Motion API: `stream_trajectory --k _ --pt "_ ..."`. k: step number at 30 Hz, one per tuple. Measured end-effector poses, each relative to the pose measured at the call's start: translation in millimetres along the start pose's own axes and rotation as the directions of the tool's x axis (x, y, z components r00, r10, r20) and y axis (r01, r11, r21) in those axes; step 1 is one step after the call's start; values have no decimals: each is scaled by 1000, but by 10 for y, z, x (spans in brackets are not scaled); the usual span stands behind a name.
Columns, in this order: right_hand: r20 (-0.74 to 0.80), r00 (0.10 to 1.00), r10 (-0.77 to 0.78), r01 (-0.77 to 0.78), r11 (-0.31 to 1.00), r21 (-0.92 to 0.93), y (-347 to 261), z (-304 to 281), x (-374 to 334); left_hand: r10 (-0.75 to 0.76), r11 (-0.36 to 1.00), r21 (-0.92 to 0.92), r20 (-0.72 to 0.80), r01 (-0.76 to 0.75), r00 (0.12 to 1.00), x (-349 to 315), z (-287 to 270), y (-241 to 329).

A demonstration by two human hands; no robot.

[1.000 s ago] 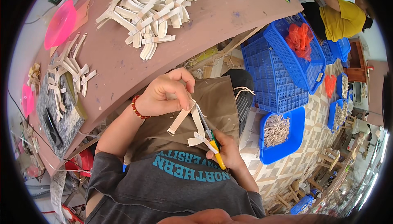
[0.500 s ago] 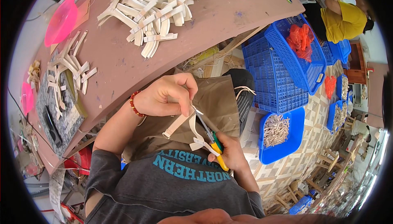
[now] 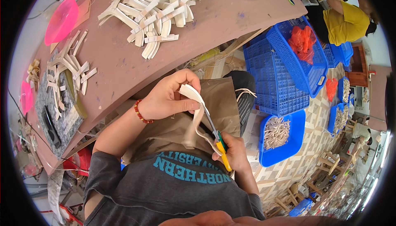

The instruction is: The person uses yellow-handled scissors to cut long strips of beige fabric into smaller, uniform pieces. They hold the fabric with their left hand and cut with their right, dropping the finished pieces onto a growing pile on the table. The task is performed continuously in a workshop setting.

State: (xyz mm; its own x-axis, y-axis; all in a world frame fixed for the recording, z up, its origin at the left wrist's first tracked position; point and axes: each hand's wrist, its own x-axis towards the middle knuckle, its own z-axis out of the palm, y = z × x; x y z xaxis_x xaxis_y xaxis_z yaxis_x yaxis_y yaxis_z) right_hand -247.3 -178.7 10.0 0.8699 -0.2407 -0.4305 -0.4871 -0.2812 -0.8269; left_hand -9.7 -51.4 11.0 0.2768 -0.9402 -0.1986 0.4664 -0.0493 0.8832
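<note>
My left hand (image 3: 172,97) is closed, pinching a cream fabric strap (image 3: 190,92) between thumb and fingers above my lap. The strap's lower part hangs down, its end smeared by motion. My right hand (image 3: 234,153) grips scissors (image 3: 222,153) with yellow and green handles. Their metal blades point up and left, touching or just beside the strap near my left fingertips; I cannot tell whether they are cutting it. A brown apron (image 3: 218,98) lies under both hands. On the table, a big pile of similar cream straps (image 3: 154,13) lies beyond my left hand.
A smaller strap bunch (image 3: 72,71) lies at the left of the brown table (image 3: 231,32), near a pink bowl (image 3: 62,19). Blue crates (image 3: 276,77) stand at right, one holding a red bag. A blue basin (image 3: 295,139) holds small pale pieces. Someone in yellow (image 3: 346,21) works at far right.
My left hand has shifted its hold, and the strap's upper end now stands up broad between thumb and fingers. The hanging part has swung to the right. The scissors stay in my right hand.
</note>
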Motion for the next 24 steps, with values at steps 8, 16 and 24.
stream_trajectory --k 8,16,24 --pt "59 995 -79 59 956 288 190 146 28 -25 999 -41 -26 24 999 -16 48 37" --pt "122 992 -20 -34 904 426 158 170 57 -103 993 -53 28 104 994 13 30 57" --pt "121 992 -27 -52 797 602 286 267 41 -92 993 -67 51 96 994 33 11 96"
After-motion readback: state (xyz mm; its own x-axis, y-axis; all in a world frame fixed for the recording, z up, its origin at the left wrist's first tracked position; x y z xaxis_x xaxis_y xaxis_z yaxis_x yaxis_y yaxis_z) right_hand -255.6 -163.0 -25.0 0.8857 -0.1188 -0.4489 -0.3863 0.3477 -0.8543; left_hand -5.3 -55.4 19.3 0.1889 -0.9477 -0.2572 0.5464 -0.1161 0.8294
